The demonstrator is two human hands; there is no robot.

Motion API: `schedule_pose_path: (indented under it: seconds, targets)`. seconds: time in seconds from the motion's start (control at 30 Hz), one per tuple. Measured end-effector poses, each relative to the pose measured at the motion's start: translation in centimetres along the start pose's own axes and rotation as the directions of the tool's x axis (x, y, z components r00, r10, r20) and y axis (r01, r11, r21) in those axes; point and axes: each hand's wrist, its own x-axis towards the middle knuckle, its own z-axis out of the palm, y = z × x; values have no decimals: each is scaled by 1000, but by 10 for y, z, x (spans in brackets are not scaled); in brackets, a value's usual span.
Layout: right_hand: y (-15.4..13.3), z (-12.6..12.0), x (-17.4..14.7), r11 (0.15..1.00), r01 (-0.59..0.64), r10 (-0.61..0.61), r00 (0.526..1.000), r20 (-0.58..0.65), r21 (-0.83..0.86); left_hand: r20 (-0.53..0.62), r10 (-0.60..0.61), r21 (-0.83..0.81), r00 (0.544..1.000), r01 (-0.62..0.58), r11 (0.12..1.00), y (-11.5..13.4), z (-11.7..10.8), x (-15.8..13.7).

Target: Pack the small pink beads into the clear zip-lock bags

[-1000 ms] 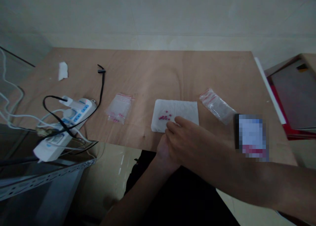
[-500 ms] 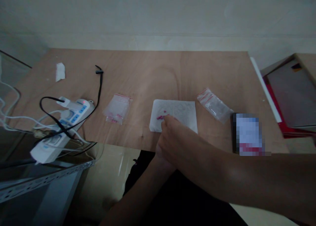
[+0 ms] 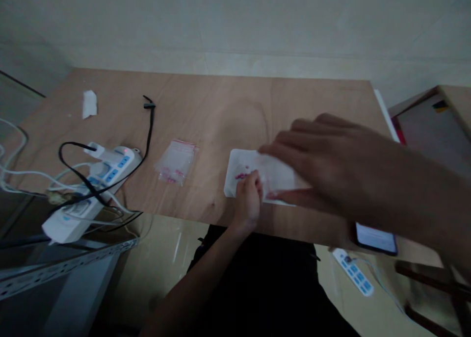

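Note:
My left hand (image 3: 249, 195) is closed at the front of a white tray (image 3: 230, 190), its fingertips pressed together beside a small cluster of pink beads (image 3: 242, 175). Whatever those fingertips hold is hidden. Blurred by motion, my right hand (image 3: 312, 163) reaches over the tray's right part, thumb low and fingers high. Between them shows a hazy clear zip bag (image 3: 274, 172) with a faint reddish line, close to my left fingertips. Another zip bag (image 3: 176, 163), with pink beads at its bottom, lies on the table left of the tray.
A white power strip (image 3: 110, 172) with tangled cables occupies the wooden table's left end. A black cable (image 3: 150, 126) and a white scrap (image 3: 90, 104) lie behind it. The phone (image 3: 376, 238) is at the front right edge. Another power strip (image 3: 353, 272) lies on the floor.
My right hand has left the beads and moved right and up, now with the clear bag that lay right of the tray. My left hand, formerly beneath it, is now uncovered at the beads.

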Motion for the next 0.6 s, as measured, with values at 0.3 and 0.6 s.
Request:
schedule_pose_path:
  seconds: [0.3,0.6]
  targets:
    - [93,80,-60,710,-693,621,700,-352,-126,257,413,821,874,-422,383,-1,1,47]
    - [90,115,-68,672,-714,696,700,-160,-196,268,447,864,854,-418,280,-10,1,50]
